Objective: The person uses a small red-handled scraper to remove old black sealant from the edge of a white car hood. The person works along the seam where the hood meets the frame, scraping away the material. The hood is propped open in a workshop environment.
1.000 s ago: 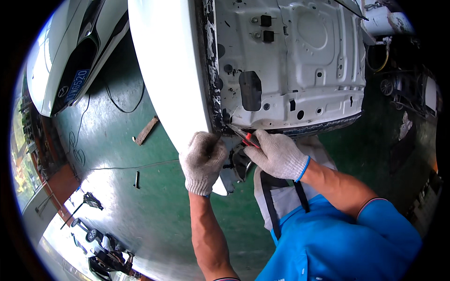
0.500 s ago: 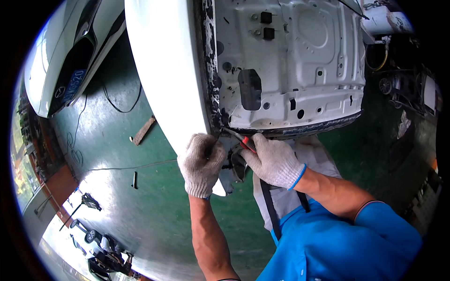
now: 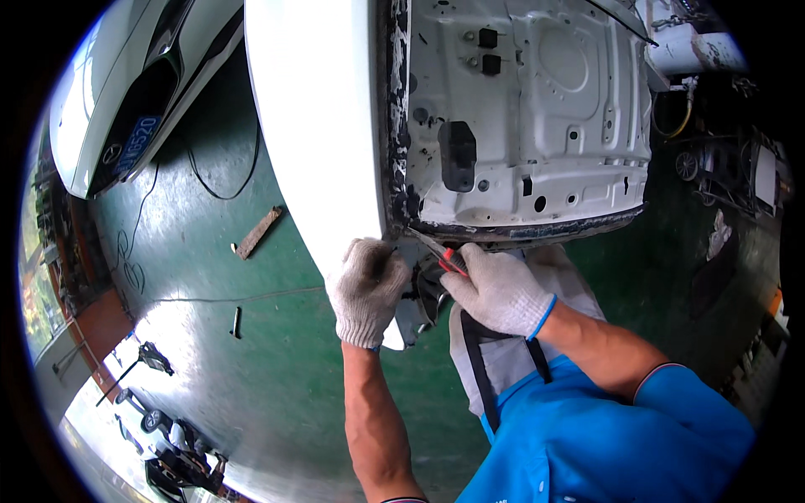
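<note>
In front of me is the bare white metal body (image 3: 553, 117) of a car, bordered on the left by a smooth white outer panel (image 3: 323, 109). Dark, ragged sealant (image 3: 395, 126) runs along the seam and the lower lip. My right hand (image 3: 501, 289), in a knitted glove, grips a tool with a red and black handle (image 3: 454, 261). Its narrow metal blade (image 3: 426, 241) points at the lower left corner of the body. Beside that corner, my gloved left hand (image 3: 366, 289) is closed against the panel's end; whatever its fingers hold is hidden.
A white car (image 3: 109, 101) stands at the far left. On the green floor (image 3: 277, 377) lie a wooden block (image 3: 257, 232), a short rod (image 3: 236, 322) and a thin cable (image 3: 243, 298). A wheeled dark frame (image 3: 729, 168) is at the right.
The body and panel sit slightly farther right in the picture. Both hands stay at the same corner, with the tool still in my right hand.
</note>
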